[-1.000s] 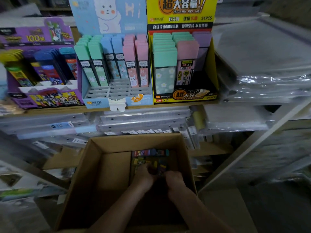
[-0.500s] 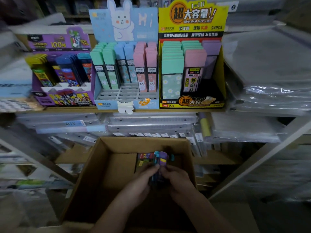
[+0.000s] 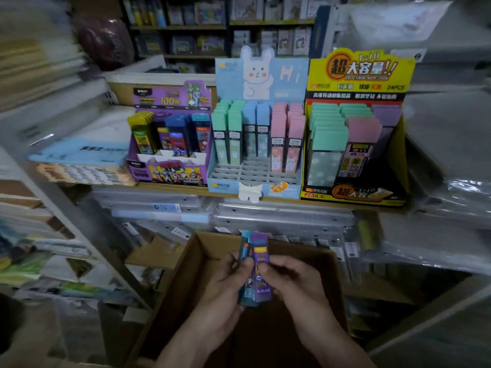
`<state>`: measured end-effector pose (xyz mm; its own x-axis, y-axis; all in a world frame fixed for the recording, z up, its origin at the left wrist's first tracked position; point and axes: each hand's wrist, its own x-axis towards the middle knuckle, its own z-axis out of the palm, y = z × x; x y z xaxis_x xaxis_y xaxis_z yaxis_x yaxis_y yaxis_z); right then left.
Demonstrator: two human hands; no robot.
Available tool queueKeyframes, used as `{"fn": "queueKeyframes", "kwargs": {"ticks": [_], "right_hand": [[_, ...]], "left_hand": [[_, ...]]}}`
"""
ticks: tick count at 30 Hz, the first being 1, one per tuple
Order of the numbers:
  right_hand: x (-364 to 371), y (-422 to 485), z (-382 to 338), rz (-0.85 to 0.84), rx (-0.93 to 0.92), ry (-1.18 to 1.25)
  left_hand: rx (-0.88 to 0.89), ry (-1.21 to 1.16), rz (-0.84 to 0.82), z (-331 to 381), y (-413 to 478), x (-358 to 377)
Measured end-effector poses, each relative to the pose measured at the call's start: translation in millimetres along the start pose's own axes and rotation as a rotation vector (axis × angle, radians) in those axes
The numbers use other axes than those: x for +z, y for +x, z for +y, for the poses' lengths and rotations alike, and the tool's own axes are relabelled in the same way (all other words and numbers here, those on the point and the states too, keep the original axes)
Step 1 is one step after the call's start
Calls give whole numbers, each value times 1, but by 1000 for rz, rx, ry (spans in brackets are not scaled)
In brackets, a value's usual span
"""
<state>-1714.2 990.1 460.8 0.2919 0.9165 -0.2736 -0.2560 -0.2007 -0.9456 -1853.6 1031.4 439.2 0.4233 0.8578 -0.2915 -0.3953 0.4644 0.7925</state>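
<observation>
As they rise, cases [image 3: 259, 272] higher, over box [image 3: 190, 277]

1. The left hand [image 3: 229, 278] is near the centre, its palm turned rightward. Its fingers are curled and its thumb presses the front of a slim stack of purple and teal plastic cases [image 3: 260, 251].
2. The right hand [image 3: 291, 277] mirrors it just to the right, pinching the same stack between thumb and curled fingers.
3. The two thumbs almost meet.
4. The bare left forearm [image 3: 186, 343] and bare right forearm [image 3: 340, 341] come in from the near edge and converge towards the hands.

Left hand [image 3: 225, 285] and right hand [image 3: 295, 282] bare; forearms [image 3: 326, 338] unsleeved.
</observation>
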Motion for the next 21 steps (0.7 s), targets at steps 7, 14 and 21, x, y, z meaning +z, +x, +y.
{"fn": "queueKeyframes", "kwargs": {"ticks": [7,14,21], "right_hand": [[38,-8,-29,-116,-107,52],[77,-14,-68,-279,-317,-127],[113,-1,-120,-183,-610,-199]], "left_hand": [[304,168,60,46,-12,-21],[438,171,46,108,-35,-53],[522,139,21,165,-34,-85]]}}
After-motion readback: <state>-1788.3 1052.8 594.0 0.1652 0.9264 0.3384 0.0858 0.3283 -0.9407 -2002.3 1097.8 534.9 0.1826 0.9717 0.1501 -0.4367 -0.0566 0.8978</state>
